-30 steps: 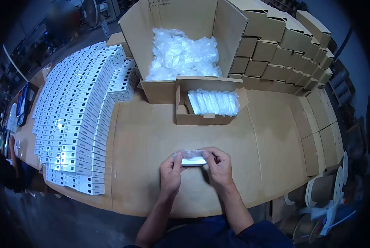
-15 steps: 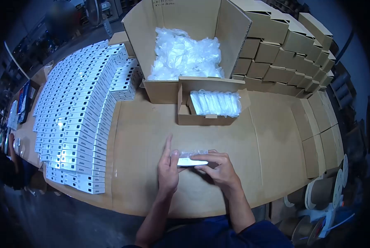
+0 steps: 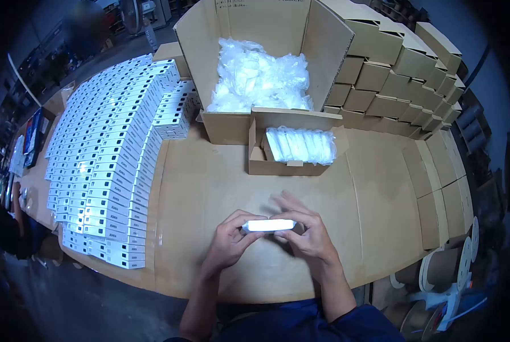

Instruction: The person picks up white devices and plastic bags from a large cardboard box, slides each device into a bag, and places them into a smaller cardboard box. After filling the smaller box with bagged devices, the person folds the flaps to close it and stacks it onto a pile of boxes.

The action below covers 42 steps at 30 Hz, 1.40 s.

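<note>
Holding the white packet (image 3: 269, 226) level between both hands, you have it above the brown tabletop (image 3: 204, 188), nearer your body than the small carton (image 3: 286, 169). Left hand (image 3: 227, 244) closed on the packet's left end, thumb on the near side, fingers along the far edge. Right hand (image 3: 316, 238) pinching the right end between thumb and forefinger; its other fingers lifted away and blurred. The long narrow side facing you reads plain bright white.

Small carton, lid up, ahead of your hands: a row of wrapped packets (image 3: 300, 146) upright inside, pressed side by side. Just behind it, the large box (image 3: 226, 130), heaped with clear plastic bags (image 3: 260, 80). Dark marks of writing on that box's inner back wall, cut off by the top of the view; cannot make them out.

To your left, stacked white boxes (image 3: 109, 182), many layers. Small dark squares on their ends, short dark print on the sides facing right; lettering too small to read for certain. Far right, stacked brown boxes (image 3: 389, 82); below them, spools (image 3: 434, 267) beside the table edge. Beyond the white boxes, another person's arm (image 3: 18, 200) at the far left.
</note>
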{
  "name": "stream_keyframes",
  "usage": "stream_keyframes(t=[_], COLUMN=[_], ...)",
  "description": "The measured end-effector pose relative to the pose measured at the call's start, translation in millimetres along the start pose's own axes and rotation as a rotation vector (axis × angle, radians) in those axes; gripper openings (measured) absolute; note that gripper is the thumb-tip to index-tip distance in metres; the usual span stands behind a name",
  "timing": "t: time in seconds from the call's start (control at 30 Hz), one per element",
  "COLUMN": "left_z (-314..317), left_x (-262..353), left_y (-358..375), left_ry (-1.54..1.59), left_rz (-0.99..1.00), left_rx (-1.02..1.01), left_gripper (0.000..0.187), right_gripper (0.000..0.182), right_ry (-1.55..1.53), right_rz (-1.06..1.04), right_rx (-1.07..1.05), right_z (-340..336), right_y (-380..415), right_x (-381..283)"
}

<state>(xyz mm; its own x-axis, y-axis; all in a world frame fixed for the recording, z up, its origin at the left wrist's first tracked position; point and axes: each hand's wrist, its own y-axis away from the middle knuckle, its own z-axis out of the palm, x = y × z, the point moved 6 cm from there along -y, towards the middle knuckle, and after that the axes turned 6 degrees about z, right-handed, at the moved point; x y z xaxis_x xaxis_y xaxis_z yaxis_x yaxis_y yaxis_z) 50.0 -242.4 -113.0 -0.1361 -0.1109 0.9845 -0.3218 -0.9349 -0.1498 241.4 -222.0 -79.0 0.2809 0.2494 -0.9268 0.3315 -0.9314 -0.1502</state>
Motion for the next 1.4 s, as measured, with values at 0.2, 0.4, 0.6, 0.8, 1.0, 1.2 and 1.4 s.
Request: stream_keyframes(t=[0.2,0.4,0.6,0.8,1.0,1.2,1.4], left_z=[-10.5,-19.3,-38.0,-36.6,-38.7,-36.7,-39.4], left_x=[20.8,29.5,33.5,30.7,7.7,7.2,7.7], left_y=[-19.1,-37.1,-52.2,-69.5,-79.5,-77.1,-78.0], left_ry=[-0.056,-0.154,-0.042,-1.024,-1.237,-1.18,-1.23], left_rz=[0.038,0.011,0.04,0.201,0.293,0.269,0.285], left_rx=[-0.004,-0.064,0.171,0.003,-0.003,0.016,0.024], left_gripper=[0.034,0.031,0.056,0.071,0.08,0.079,0.079], right_gripper=[0.046,0.031,0.025,0.019,0.02,0.017,0.013], right_ry=[0.643,0.818,0.599,0.502,0.52,0.656,0.773], right_rz=[-0.225,-0.39,-0.459,-0.312,-0.298,-0.241,-0.121], right_rx=[0.008,-0.157,0.036,0.533,0.594,0.57,0.498], right_z=[-5.4,1.6,-29.1,-44.4,-14.7,-6.7,5.7], right_y=[-12.4,-21.3,-51.1,-80.0,-98.6,-114.3,-131.6], right_x=[-43.3,-62.2,-78.8,-71.0,-38.5,-27.7,-2.7])
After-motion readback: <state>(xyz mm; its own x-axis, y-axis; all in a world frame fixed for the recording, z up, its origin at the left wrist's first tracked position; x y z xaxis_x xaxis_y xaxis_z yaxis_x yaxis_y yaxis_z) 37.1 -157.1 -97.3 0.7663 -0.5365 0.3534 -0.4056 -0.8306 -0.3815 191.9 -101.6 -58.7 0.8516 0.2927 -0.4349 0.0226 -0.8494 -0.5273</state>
